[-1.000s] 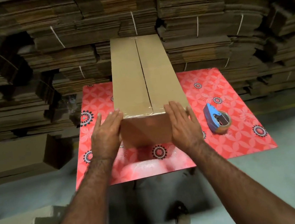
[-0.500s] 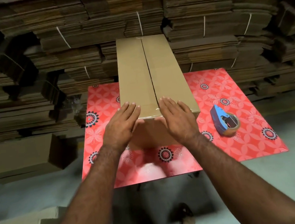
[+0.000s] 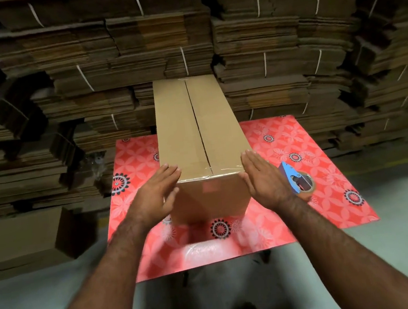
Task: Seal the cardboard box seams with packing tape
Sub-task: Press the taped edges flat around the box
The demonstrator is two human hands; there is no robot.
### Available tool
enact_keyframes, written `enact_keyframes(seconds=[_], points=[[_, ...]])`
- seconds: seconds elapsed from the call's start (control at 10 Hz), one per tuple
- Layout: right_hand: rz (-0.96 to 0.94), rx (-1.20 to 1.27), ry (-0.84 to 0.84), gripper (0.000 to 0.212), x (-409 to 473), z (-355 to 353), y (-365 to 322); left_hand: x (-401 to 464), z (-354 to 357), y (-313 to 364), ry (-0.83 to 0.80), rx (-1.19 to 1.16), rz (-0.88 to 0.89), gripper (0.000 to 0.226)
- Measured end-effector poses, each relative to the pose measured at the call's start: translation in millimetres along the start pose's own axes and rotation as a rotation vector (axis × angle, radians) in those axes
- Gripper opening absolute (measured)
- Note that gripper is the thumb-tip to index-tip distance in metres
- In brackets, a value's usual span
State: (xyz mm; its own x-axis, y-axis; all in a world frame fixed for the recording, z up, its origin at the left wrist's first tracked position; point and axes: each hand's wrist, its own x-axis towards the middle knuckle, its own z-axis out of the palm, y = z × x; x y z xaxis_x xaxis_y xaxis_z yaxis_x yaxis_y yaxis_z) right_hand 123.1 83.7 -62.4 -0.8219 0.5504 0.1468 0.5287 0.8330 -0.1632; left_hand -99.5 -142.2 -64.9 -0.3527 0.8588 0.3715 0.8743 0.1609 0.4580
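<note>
Cardboard box (image 3: 196, 140) on red mat (image 3: 315, 166), left hand (image 3: 155, 198) and right hand (image 3: 265, 180) flanking its near corners — fingers straight, holding nothing

I look down at a long cardboard box (image 3: 201, 139) on a red patterned table (image 3: 330, 190). My left hand (image 3: 155, 198) and right hand (image 3: 265, 180) flank its near end, fingers straight. Clear tape crosses that end's top seam. A blue tape dispenser (image 3: 297, 181) lies just beside my right hand. Stacks of flat cardboard (image 3: 133, 47) rise behind.
</note>
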Motion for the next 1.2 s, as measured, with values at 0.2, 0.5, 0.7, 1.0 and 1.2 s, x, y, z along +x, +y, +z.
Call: enact_keyframes(seconds=[0.2, 0.5, 0.7, 1.0, 1.2], points=[[0.142, 0.196, 0.03, 0.062, 21.3, -24.2, -8.0, 40.8, -10.7, 19.6, 0.123, -0.01, -0.38, 0.05], [0.28, 0.302, -0.14, 0.056, 29.3, -26.3, 20.3, 62.0, 16.4, 62.2, 0.08, -0.106, -0.673, 0.045], [0.381, 0.307, -0.124, 0.06, -5.0, -39.7, 53.3, 54.0, 38.1, 99.5, 0.031, -0.174, -0.572, 0.051], [0.378, 0.249, -0.095, 0.055, -36.1, -47.8, 58.3, 37.4, 37.5, 134.0, 0.06, -0.14, -0.517, 0.043], [0.267, 0.328, -0.029, 0.062, -36.7, -59.4, 61.6, 35.9, 42.0, 145.2, 0.084, -0.063, -0.563, 0.043]])
